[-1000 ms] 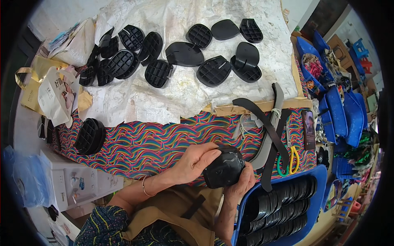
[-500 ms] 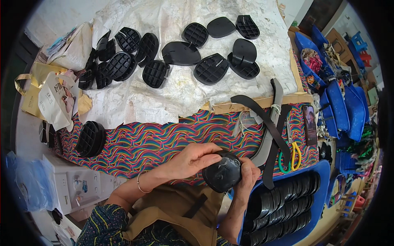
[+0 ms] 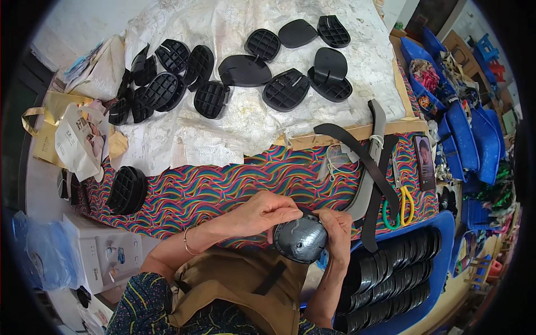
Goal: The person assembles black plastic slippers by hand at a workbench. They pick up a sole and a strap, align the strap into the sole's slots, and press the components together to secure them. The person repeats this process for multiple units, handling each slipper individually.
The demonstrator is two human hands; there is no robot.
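Observation:
Just above my apron, a glossy black heel piece with a rounded face and a small dark hole is between my two hands. My left hand has its fingers and thumb pinched at the piece's upper left edge. Around the right edge wraps my right hand, thumb on the upper rim. A thin pale line, perhaps a thread, lies on the face near the left fingertips. What touches the underside is hidden. Blue bin, beside my right forearm, holds rows of similar shiny black pieces.
Black grid-backed heel pieces lie scattered on a white sheet. Another grid-backed stack rests on the patterned cloth. To the right are curved strips, yellow-and-green-handled scissors and a phone. Paper bags stand left.
The heel piece has tilted in my hands, so its smooth face and hole now show. My left fingers have drawn together at its upper edge. The view has shifted slightly.

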